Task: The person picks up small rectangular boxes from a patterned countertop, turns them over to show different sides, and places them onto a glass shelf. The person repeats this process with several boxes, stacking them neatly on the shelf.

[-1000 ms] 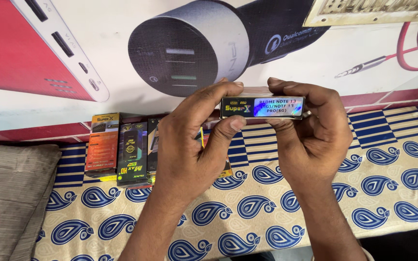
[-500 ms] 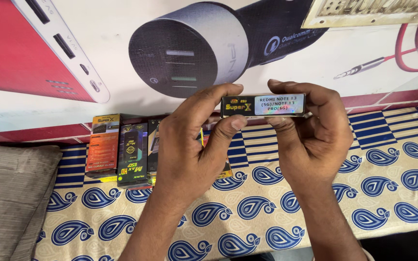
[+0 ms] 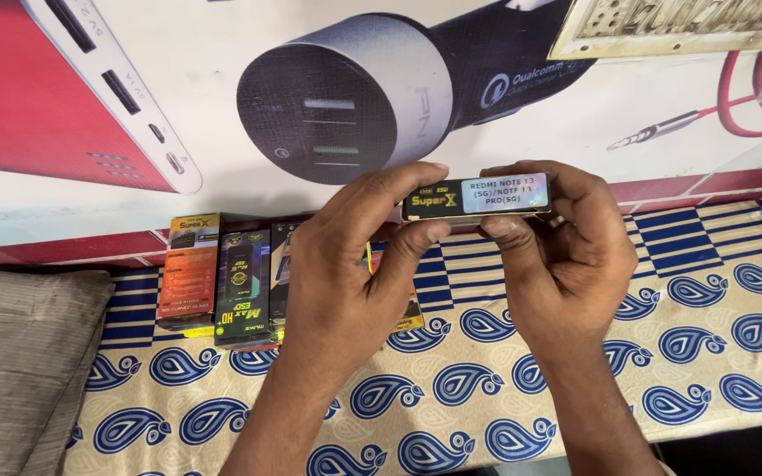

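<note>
I hold a slim black box [image 3: 474,199] edge-on between both hands, its narrow side with a shiny label strip facing me. My left hand [image 3: 354,264] pinches its left end with thumb and fingers. My right hand [image 3: 557,256] grips the right end, thumb underneath. The box hovers above a patterned cloth [image 3: 707,335] of cream with blue paisley shapes.
Several flat packaged boxes, an orange one [image 3: 189,269] and a black-green one [image 3: 242,286] among them, lie in a row at the left on the cloth. A grey cushion [image 3: 24,361] sits at far left. A large printed poster [image 3: 354,88] covers the wall behind.
</note>
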A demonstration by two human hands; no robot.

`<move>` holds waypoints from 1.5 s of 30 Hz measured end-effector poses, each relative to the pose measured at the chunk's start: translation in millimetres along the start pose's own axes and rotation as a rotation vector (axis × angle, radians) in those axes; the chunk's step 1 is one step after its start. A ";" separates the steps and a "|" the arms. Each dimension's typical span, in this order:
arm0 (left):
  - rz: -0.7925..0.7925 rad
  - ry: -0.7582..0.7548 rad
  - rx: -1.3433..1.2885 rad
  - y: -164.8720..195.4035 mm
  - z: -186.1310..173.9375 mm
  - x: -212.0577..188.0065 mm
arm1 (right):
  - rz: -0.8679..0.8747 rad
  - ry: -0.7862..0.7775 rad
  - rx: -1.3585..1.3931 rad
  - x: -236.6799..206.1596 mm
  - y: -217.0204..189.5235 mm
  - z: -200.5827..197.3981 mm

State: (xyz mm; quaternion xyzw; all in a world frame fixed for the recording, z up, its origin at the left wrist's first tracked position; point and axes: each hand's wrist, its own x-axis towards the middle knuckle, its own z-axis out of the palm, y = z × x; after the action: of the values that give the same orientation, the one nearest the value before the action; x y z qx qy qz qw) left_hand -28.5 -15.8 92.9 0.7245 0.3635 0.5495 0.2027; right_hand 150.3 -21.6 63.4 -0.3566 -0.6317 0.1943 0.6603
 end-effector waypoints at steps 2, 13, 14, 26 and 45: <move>-0.220 -0.018 -0.038 -4.8 1.5 -2.8 | 0.003 0.002 -0.019 0.4 -1.2 0.3; -0.269 0.216 -0.975 -67.7 6.3 -17.4 | 0.218 0.014 -0.013 5.2 12.7 -19.0; -0.292 0.213 -1.010 -70.6 7.6 -19.2 | 0.236 0.001 -0.048 3.6 14.0 -20.6; -0.441 0.220 -0.651 -74.1 5.0 -29.1 | 0.060 -0.007 -0.014 1.4 16.9 -28.4; 0.108 0.025 0.447 -14.2 11.1 -3.5 | -0.185 -0.036 -0.625 16.2 -29.7 -12.4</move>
State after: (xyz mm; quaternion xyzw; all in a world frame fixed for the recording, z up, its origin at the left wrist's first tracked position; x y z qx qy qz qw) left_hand -22.8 -7.9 77.3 0.7630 0.4394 0.4741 0.0027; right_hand 158.7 -32.9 96.6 -0.4795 -0.7021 -0.0635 0.5226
